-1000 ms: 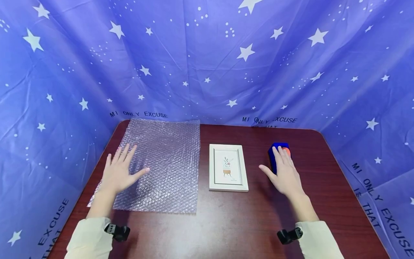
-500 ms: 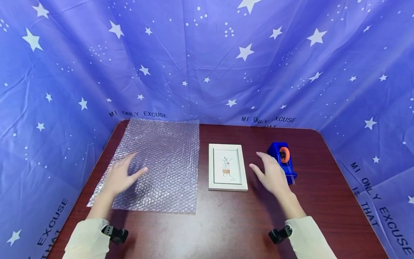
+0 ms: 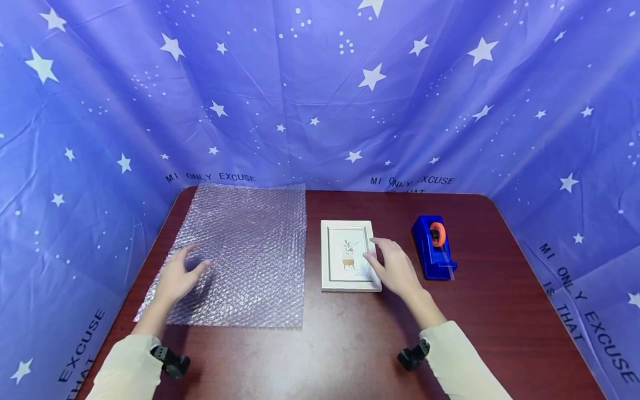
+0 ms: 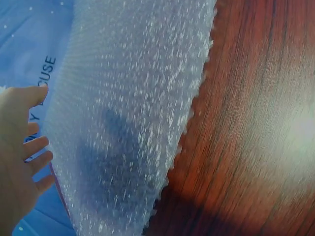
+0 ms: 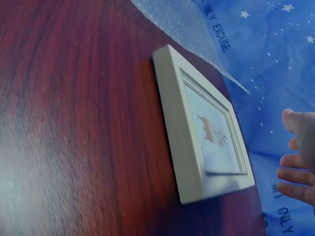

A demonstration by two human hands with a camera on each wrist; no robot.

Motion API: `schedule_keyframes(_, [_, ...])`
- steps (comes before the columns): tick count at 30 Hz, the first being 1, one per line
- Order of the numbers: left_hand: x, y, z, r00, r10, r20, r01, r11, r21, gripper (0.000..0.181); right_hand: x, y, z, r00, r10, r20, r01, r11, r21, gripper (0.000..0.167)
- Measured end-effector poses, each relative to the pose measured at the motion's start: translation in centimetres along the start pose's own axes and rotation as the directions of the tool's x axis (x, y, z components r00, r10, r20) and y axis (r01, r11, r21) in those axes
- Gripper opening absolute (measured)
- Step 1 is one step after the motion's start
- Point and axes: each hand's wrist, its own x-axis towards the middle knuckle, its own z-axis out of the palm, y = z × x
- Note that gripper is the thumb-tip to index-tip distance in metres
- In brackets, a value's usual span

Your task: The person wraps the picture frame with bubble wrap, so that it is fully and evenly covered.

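A white picture frame with a potted-plant print lies flat on the table. My right hand hovers at its right edge, thumb and fingers apart with nothing between them; the right wrist view shows the picture frame separate from the fingers. To the left a clear sheet of bubble wrap is spread flat. Above its left part hangs my left hand, fingers loosely bent and holding nothing. Its shadow falls on the bubble wrap in the left wrist view.
A blue tape dispenser with an orange-cored roll stands right of the picture frame. The dark red wooden table has rounded back corners. A blue star-printed curtain surrounds its back and sides.
My right hand has moved left from above the tape dispenser to the picture frame's right edge, uncovering the dispenser. My left hand has drawn slightly back, its spread fingers now bent.
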Motion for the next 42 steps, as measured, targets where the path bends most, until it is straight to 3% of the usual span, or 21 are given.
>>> schedule_keyframes(6, [0.6, -1.2, -0.3, 1.0, 0.001, -0.03, 0.0, 0.999, 0.037, 0.064, 0.4, -1.4, 1.4, 0.999, -0.042, -0.015, 0.043, 0.998, 0.041, 0.042])
schedule_keyframes(11, [1.4, -1.9, -0.8, 0.999, -0.05, -0.014, 0.051, 0.998, 0.037, 0.063, 1.0, -2.7, 2.7, 0.997, -0.081, -0.012, 0.082, 0.992, 0.099, 0.041])
schedule_keyframes(19, [3.0, -2.9, -2.3, 0.993, -0.115, 0.002, 0.115, 0.993, 0.019, 0.062, 2.0, -5.0, 4.5, 0.996, -0.084, 0.012, 0.079, 0.973, 0.216, 0.039])
schedule_keyframes(26, [3.5, -4.5, -3.2, 0.965, -0.246, 0.092, 0.247, 0.969, -0.004, 0.064, 2.7, -6.8, 6.0, 0.997, -0.063, 0.053, 0.038, 0.921, 0.388, 0.04])
schedule_keyframes(31, [3.7, -5.6, -3.5, 0.943, -0.301, 0.141, 0.311, 0.949, -0.051, 0.063, 3.3, -8.0, 7.4, 0.993, -0.026, 0.114, -0.029, 0.892, 0.452, 0.043])
schedule_keyframes(34, [3.9, -6.1, -3.7, 0.941, -0.299, 0.16, 0.318, 0.941, -0.115, 0.061, 3.6, -8.6, 8.1, 0.985, 0.022, 0.17, -0.102, 0.872, 0.478, 0.044])
schedule_keyframes(39, [4.3, -7.1, -3.9, 0.944, -0.256, 0.209, 0.305, 0.92, -0.246, 0.056, 4.2, -9.7, 8.6, 0.95, 0.139, 0.28, -0.267, 0.826, 0.496, 0.048])
schedule_keyframes(42, [4.4, -7.5, -4.1, 0.941, -0.227, 0.252, 0.304, 0.894, -0.329, 0.053, 4.6, -10.3, 8.5, 0.915, 0.228, 0.333, -0.37, 0.804, 0.466, 0.049])
